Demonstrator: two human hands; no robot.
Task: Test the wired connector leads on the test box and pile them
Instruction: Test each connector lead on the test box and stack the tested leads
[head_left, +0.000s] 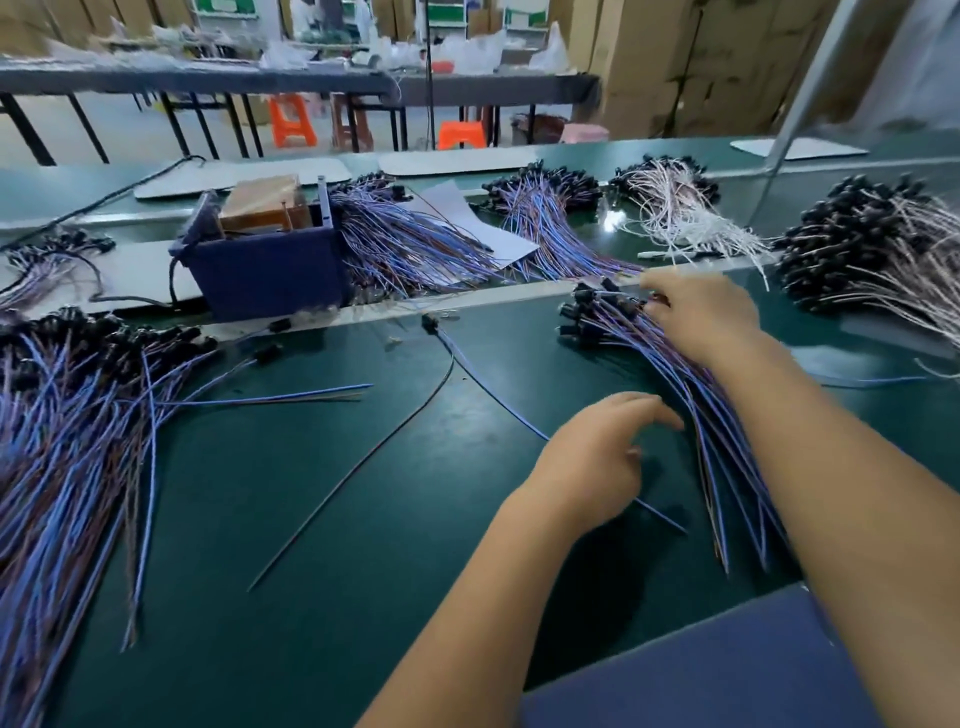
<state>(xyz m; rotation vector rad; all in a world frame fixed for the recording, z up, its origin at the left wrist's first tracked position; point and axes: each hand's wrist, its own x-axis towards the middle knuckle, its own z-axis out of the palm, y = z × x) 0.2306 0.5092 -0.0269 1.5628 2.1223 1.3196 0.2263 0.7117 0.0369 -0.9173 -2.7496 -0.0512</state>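
Hands at the untested bundle, next lead not yet lifted

Leads lie in heaps about the test box (265, 249), the dark blue case standing at the back left of the green bench (363, 597). Going left to right: a small heap (47, 260) sits left of the box; one large pile of blue and brown leads (78, 415) spreads in front of the box and to its left, probably the finished pile. Two more blue heaps lie right of the box, the first (405, 239) touching its side and partly under a white sheet (467, 223), the second (545, 223) beyond that. Further right come one white-wired heap (675, 213) and one large pale-wired heap with black connectors (872, 244).

In front of the box and to its right, two or three loose leads (457, 364) lie singly on the bench. Beyond them is the bundle in work (675, 374).

My judgement: this is the picking step. The left hand (597, 462) hovers over the bundle's wire tails with fingers loosely curled, and I cannot tell whether its grip holds a wire. The right hand (701, 317) rests on the connector end; its fingers curl toward the black plugs, but whether they pinch one is hidden.

Next, one connector must be singled out, drawn free without dragging its neighbours, and carried leftward to the box.
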